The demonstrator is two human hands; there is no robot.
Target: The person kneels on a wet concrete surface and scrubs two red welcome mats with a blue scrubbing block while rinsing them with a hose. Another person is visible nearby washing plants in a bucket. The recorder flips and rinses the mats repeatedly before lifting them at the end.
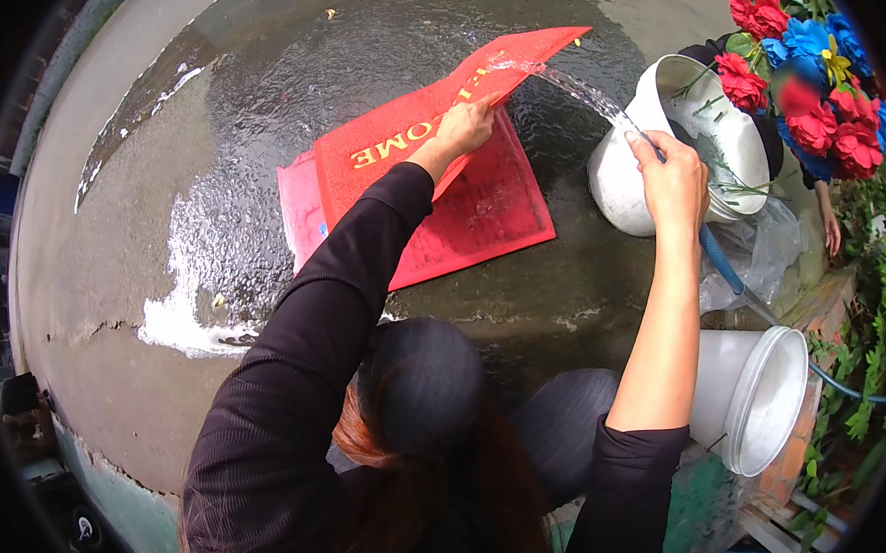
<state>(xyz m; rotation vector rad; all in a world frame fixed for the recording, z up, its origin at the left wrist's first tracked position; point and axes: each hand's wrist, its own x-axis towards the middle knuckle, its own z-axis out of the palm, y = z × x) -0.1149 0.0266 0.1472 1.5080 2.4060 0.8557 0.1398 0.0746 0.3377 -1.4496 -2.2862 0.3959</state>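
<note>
My left hand (466, 128) is closed on the edge of a red doormat (376, 123) with yellow lettering, its far end lifted and bent upward. Under it lies a second flat red mat (497, 209), resting on the wet concrete. Over to the right, my right hand (673, 183) grips a blue hose (721, 259), its thumb near the outlet. A stream of water (583, 89) shoots leftward from the hose and strikes the raised end of the doormat.
White foam (198, 274) spreads over the wet concrete at left. On the right stand a white bucket (618, 181) with green stalks, clear plastic (770, 254), a tipped white bucket (728, 377) and red and blue flowers (818, 106). Another person's hand (831, 229) shows beyond.
</note>
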